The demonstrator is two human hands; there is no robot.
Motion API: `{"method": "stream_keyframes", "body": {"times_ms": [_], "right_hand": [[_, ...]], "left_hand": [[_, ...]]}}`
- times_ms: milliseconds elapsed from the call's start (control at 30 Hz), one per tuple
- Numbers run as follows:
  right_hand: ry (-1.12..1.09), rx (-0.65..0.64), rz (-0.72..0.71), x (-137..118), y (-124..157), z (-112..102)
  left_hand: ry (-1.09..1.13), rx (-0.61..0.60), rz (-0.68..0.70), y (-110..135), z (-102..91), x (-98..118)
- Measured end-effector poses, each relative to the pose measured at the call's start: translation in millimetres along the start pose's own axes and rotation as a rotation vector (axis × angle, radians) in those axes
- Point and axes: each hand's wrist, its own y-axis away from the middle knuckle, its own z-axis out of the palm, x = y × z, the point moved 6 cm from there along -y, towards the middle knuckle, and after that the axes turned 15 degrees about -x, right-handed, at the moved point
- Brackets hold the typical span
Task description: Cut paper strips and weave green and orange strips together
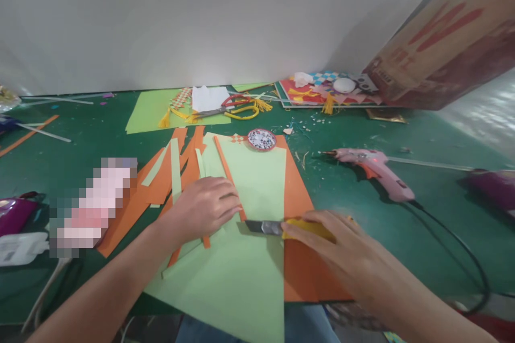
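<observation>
My right hand [333, 238] grips a yellow utility knife [308, 229], its blade out and pointing left over a light green paper sheet [257, 278]. The blade tip is at the near end of a thin orange paper strip [223, 158]. My left hand [211, 204] lies on the sheet with its fingers curled together, the fingertips on that strip just left of the blade. An orange sheet [306, 268] shows from under the green one on the right. Loose orange pieces [155, 193] and a pale green strip [176, 163] lie left of my left hand.
At the right lies a pink hot glue gun [374, 163] with a black cord. A round dish [262, 140] sits at the sheet's far edge. Scissors [241, 110] rest farther back. A cardboard box [446, 43] stands back right; a blurred-out object [96, 203] lies left.
</observation>
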Motion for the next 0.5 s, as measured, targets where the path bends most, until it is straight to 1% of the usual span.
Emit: {"method": "stream_keyframes", "body": {"times_ms": [100,500], "right_hand": [[-0.009,-0.014,0.005,-2.2,4.6,2.3],[0.106,-0.03,0.023,-9.3,-4.1,0.9]], "left_hand": [[-0.005,-0.001,-0.003,-0.1,0.5,-0.1],[0.002,0.013,-0.002,-0.8,-0.7,0.4]]}}
